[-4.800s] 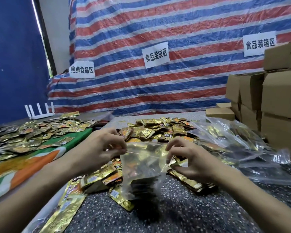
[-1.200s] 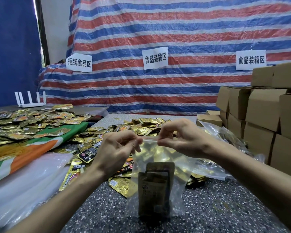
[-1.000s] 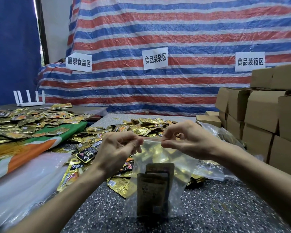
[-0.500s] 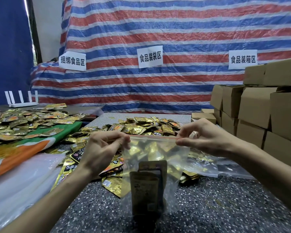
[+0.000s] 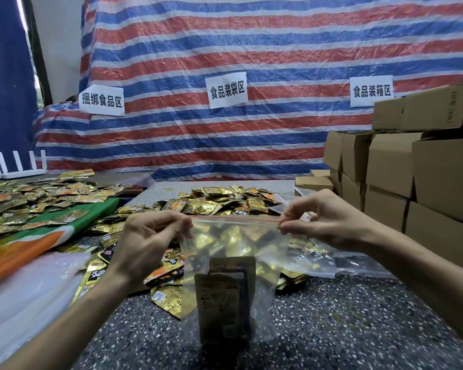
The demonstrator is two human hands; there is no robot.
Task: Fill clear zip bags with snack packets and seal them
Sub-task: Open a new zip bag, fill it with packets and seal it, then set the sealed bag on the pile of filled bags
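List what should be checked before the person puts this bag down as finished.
1. Left hand pinches the left end of the red zip strip: ok.
2. Right hand pinches the strip's right end: ok.
3. Strip pressed shut along its whole length: cannot tell.
4. Snack packets sit low in the clear zip bag, well below the strip: ok.
5. Bag hangs upright from the strip: ok.
6. Bare patch of speckled table in front to set it on: ok.
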